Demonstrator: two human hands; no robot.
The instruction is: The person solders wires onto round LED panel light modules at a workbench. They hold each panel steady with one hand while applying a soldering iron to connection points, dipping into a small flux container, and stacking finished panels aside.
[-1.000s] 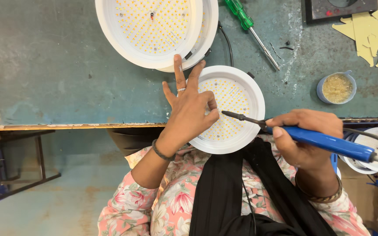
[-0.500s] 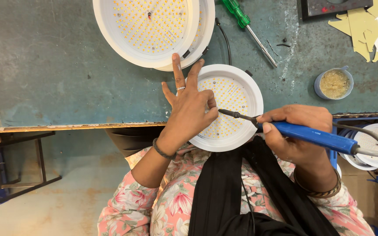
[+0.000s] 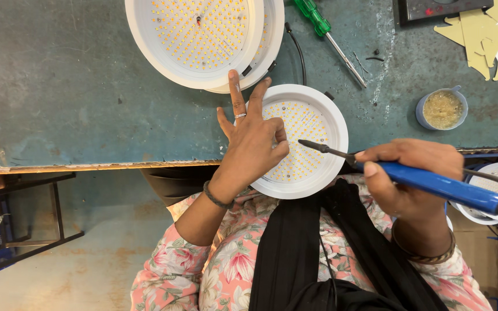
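Round light panel [image 3: 301, 141] is sitting at the near edge of the counter [image 3: 76, 103], right in front of the person. Looks light and stiff to me, but that face full of tiny yellow dots is probably delicate, so the white rim is the safer place to be gripping it. Left hand [image 3: 252, 144] is resting on the panel's left side, thumb and forefinger pinching together on the face, other fingers fanned out straight. Right hand [image 3: 410, 173] is wrapping fully around a blue-handled soldering iron [image 3: 399, 175], tip hovering over the panel's right part. Bigger panels [image 3: 197, 37] and a green screwdriver [image 3: 329, 37] are lying further back.
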